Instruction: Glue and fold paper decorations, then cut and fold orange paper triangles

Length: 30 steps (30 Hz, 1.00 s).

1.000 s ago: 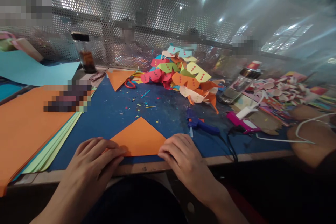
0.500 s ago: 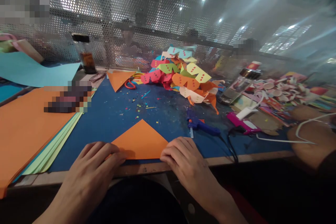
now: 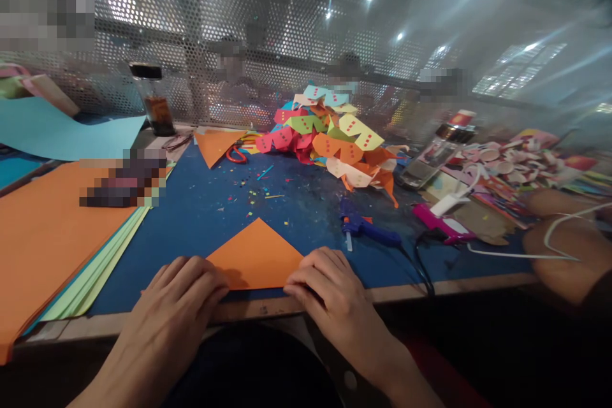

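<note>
A sheet of orange paper (image 3: 261, 258), folded into a triangle, lies on the blue table near its front edge, its point facing away from me. My left hand (image 3: 179, 293) is closed on the left end of its near edge, the fingers covering that corner. At the right end, my right hand (image 3: 332, 287) grips the paper the same way, with thumb and fingers pressed together. Beyond the right hand rests a blue glue gun (image 3: 363, 226). Tiny coloured paper scraps (image 3: 251, 194) are scattered past the triangle's tip.
Orange sheets (image 3: 52, 236) and a phone (image 3: 127, 182) are at left, below a glass bottle (image 3: 157, 102). Colourful paper shapes (image 3: 329, 131) are heaped at the back. A second bottle (image 3: 433, 156), a pink power strip (image 3: 442, 224) and another person's arm (image 3: 559, 255) are at right.
My right hand has slid slightly left along the near edge of the orange paper. The left hand and the paper stay almost in place.
</note>
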{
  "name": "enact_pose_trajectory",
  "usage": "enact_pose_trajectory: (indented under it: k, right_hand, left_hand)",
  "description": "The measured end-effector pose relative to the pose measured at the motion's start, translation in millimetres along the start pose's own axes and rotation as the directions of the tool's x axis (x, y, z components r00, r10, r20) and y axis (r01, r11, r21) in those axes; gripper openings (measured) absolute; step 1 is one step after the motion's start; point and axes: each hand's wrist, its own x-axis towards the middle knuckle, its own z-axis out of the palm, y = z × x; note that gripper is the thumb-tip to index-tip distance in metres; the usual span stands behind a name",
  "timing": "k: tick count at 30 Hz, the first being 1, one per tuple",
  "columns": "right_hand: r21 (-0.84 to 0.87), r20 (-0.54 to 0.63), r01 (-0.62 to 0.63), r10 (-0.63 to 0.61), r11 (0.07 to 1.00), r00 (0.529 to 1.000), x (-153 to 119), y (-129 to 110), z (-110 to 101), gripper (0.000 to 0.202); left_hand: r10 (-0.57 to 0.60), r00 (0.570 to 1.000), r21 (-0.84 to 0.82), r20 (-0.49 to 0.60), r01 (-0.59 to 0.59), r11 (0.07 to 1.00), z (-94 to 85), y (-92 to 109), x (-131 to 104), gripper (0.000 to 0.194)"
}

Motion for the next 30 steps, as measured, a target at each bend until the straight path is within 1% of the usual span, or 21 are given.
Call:
enact_pose_trajectory:
  k: [5, 7, 9, 12, 16, 19, 22, 27, 30]
  right_hand:
    - [0.071, 0.009, -0.031, 0.031, 0.997, 0.999, 0.9, 1.5, -0.5, 0.011]
    - [0.078, 0.023, -0.043, 0.041, 0.996, 0.999, 1.3, 2.6, -0.5, 0.011]
    - [0.081, 0.039, -0.061, 0.058, 0.995, 0.998, 2.1, 3.6, -0.4, 0.012]
    - [0.096, 0.06, -0.105, 0.1, 0.99, 0.993, 3.9, 3.3, -0.4, 0.013]
    - [0.114, 0.082, -0.174, 0.165, 0.978, 0.983, 6.0, 0.0, -1.4, 0.016]
    - [0.099, 0.115, -0.238, 0.226, 0.966, 0.967, 7.1, -2.2, -1.8, 0.017]
    - [0.068, 0.14, -0.28, 0.269, 0.958, 0.953, 9.0, -3.3, -1.5, 0.017]
    - [0.068, 0.164, -0.31, 0.296, 0.948, 0.941, 13.1, -3.9, -2.3, 0.016]
    - [0.06, 0.166, -0.322, 0.309, 0.945, 0.936, 14.4, -3.2, -3.4, 0.017]
  left_hand:
    - [-0.009, 1.0, -0.018, -0.016, 0.009, 1.0, 1.3, -5.4, -0.3, 0.024]
    - [-0.016, 1.0, -0.03, -0.001, 0.016, 0.999, 2.1, -8.3, -0.1, 0.023]
    - [-0.058, 0.998, -0.043, 0.024, 0.059, 0.997, 2.6, -10.4, -0.3, 0.022]
    - [-0.143, 0.989, -0.058, 0.049, 0.145, 0.988, 3.2, -12.6, -1.5, 0.025]
    - [-0.201, 0.973, -0.034, 0.113, 0.206, 0.978, 3.4, -15.2, -2.2, 0.024]
    - [-0.214, 0.966, -0.015, 0.144, 0.218, 0.976, 3.1, -14.8, -1.7, 0.022]
    - [-0.227, 0.965, 0.008, 0.128, 0.228, 0.974, 2.5, -13.0, -0.7, 0.023]
    - [-0.177, 0.972, 0.023, 0.154, 0.176, 0.984, 0.7, -14.5, 0.8, 0.019]
    - [-0.162, 0.976, 0.035, 0.143, 0.158, 0.987, 0.3, -15.9, 1.6, 0.02]
